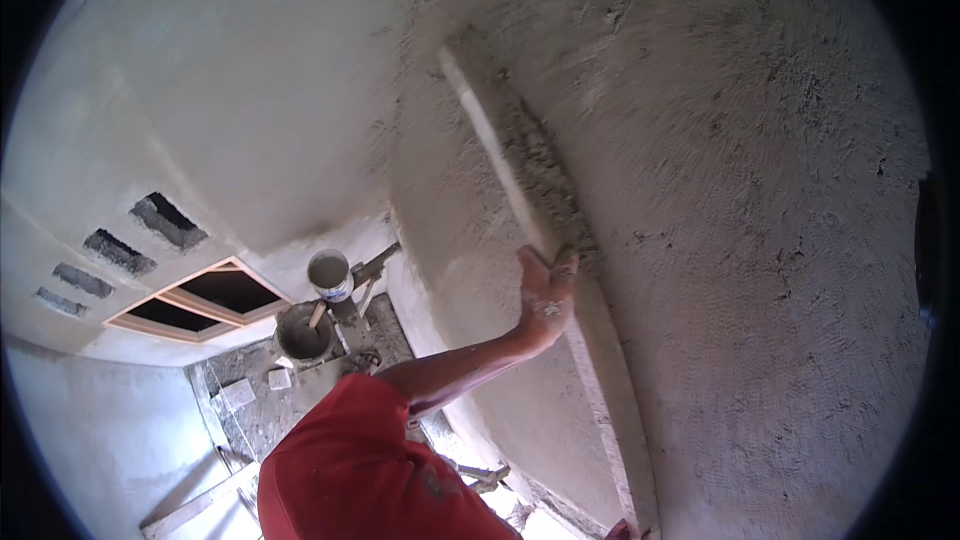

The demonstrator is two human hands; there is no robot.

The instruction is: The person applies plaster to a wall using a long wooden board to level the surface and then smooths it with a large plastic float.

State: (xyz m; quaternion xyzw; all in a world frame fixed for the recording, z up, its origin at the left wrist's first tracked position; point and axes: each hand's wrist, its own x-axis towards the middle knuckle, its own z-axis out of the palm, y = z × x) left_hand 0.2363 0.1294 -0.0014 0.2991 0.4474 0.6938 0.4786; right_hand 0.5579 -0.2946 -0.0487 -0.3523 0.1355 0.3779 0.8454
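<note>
My left hand (547,295), streaked with pale plaster, grips a long straightedge board (600,385) near its middle, my red-sleeved arm reaching up from below. The board runs diagonally along the rough plastered wall (740,190), with wet mortar (535,155) heaped along its upper part. At the lower edge, a small part of my right hand (618,530) shows at the board's lower end; its fingers are mostly out of view.
On the left are a wooden window frame (180,305) and several openings (120,252) in the plaster. Below stand a white bucket (329,275) and a dark tub (300,340) holding a tool, on a dirty platform (245,410) with loose pieces.
</note>
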